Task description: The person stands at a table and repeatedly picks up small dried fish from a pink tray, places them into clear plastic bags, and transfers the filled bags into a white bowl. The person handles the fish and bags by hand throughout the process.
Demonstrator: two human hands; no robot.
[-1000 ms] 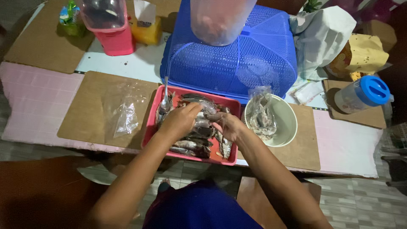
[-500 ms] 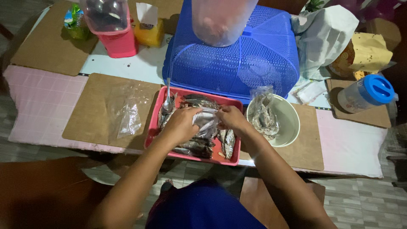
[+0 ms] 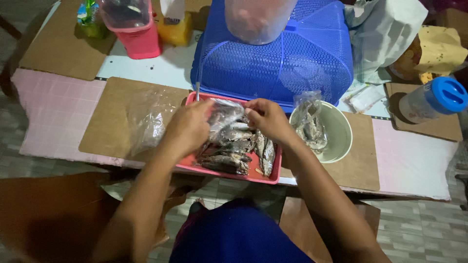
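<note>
Both hands have risen from the fish to hold a clear plastic bag above the red tray. Left hand and right hand each pinch the bag's edge; it is crumpled, glossy and translucent. Small silvery fish lie heaped below. Beyond: a pale bowl and a blue mesh cover.

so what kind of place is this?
Most likely a home kitchen or dining table: a blue mesh food cover, a red tray of small fish, and a bowl holding a bagged portion.
</note>
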